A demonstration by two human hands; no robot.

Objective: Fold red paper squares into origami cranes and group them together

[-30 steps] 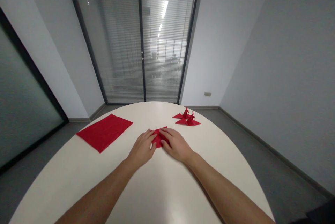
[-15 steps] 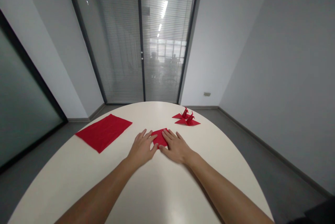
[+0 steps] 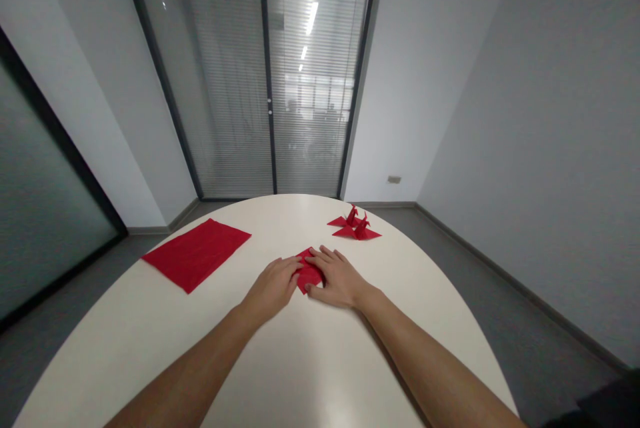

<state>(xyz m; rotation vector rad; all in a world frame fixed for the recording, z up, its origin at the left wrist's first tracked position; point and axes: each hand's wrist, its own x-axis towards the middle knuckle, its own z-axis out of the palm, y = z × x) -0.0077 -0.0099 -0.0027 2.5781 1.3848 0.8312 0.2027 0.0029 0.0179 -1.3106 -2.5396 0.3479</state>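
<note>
A small folded piece of red paper [image 3: 310,277] lies on the table between my two hands, partly covered by their fingers. My left hand [image 3: 273,287] is at its left edge, with fingers drawn together and the thumb close to them, gripping that side. From the right, my right hand [image 3: 342,281] lies over the paper, its fingers stretched out flat on the upper part and the thumb by the lower edge. Beyond the right hand stand two red paper cranes, a front one [image 3: 361,231] and a rear one [image 3: 350,219], with wings spread.
Stacked or single, I cannot tell, flat red paper [image 3: 197,255] lies at the table's left. The round white table [image 3: 280,361] has its far edge near a glass partition with blinds [image 3: 230,115]. A dark object [image 3: 607,401] shows at the lower right corner.
My left hand's fingers have gone from spread to drawn together at the paper's left edge. The folded paper has turned, with one corner now pointing towards me. The right hand stays on it.
</note>
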